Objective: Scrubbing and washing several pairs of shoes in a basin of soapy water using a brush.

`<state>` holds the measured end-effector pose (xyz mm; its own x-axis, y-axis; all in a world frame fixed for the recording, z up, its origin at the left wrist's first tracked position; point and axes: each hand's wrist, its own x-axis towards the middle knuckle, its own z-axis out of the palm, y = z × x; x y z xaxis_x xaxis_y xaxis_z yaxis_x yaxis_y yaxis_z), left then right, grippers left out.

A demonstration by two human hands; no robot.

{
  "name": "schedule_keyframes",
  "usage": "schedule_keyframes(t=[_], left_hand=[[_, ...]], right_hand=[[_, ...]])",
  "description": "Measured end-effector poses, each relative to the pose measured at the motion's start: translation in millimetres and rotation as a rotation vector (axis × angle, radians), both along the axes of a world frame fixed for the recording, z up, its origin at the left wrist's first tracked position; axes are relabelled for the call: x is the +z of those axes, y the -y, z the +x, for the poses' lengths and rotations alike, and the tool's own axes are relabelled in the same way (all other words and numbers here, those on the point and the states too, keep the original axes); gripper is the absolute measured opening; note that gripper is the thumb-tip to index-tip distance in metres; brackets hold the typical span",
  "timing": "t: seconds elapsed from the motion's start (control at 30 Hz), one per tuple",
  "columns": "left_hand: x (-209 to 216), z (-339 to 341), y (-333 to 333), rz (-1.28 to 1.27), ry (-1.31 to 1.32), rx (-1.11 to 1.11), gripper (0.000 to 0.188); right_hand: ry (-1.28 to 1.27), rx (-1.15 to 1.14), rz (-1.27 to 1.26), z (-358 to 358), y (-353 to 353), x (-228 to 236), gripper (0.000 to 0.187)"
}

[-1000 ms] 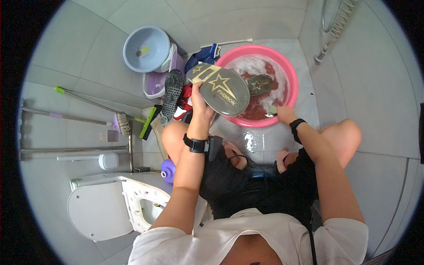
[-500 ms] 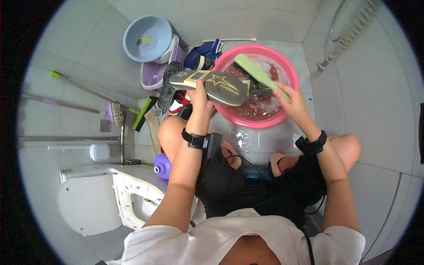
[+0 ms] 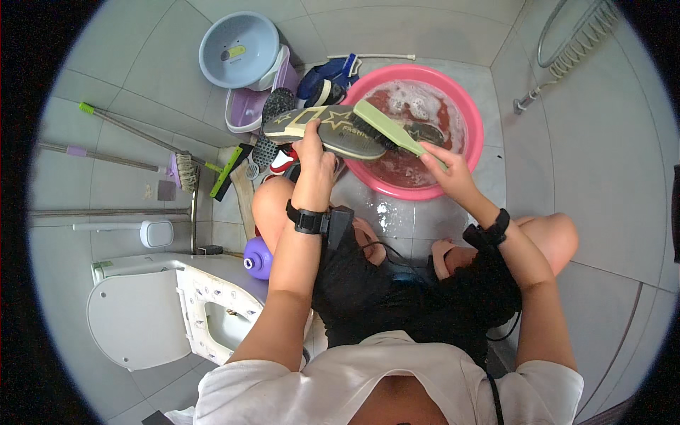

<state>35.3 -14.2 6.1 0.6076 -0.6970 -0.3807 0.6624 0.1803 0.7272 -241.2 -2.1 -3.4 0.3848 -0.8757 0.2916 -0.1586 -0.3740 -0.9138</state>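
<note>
My left hand (image 3: 314, 159) is closed around a dark grey slipper (image 3: 297, 124) with pale star markings, held tilted at the left rim of a pink basin (image 3: 473, 131). In my right hand (image 3: 452, 172) is the handle of a light green scrubbing brush (image 3: 382, 124). Its dark bristles rest against the right end of the slipper. Foamy, reddish-brown water (image 3: 397, 170) fills the basin, and a similar dark slipper (image 3: 427, 133) lies partly in it.
Left of the basin are more footwear, including a black perforated slipper (image 3: 265, 151), beside a squeegee (image 3: 230, 172). A light blue basin (image 3: 241, 46) sits above a purple tub (image 3: 248, 110). A purple bottle (image 3: 258, 259) stands near the toilet (image 3: 134, 319). A coiled shower hose (image 3: 581, 42) hangs at right.
The brush has moved left and down, from over the basin onto the slipper's surface. The held slipper has shifted slightly left, still in my left hand.
</note>
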Motion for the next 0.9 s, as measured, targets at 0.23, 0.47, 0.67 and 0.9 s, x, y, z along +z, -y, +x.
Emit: schedule_keyframes(t=[0.23,0.47,0.67,0.9], left_hand=[[7.5,-8.4,-3.3,-0.014,0.115,0.055,0.049],[20.7,-28.8,-4.2,-0.08,0.155,0.026,0.043],[19.2,-26.2,-8.0,-0.019,-0.235,-0.475,0.03],[4.5,-49.3,-9.6,0.232,-0.457,-0.785,0.041]], right_hand=[[-0.014,0.013,0.07,-5.1,6.1,19.6,0.031],[-0.159,-0.208,0.16,-11.5,32.7,-22.8,0.032],[0.079,-0.187,0.22,11.7,25.3,-5.2,0.045],[0.287,0.186,0.091,12.9,39.7,19.6,0.054]])
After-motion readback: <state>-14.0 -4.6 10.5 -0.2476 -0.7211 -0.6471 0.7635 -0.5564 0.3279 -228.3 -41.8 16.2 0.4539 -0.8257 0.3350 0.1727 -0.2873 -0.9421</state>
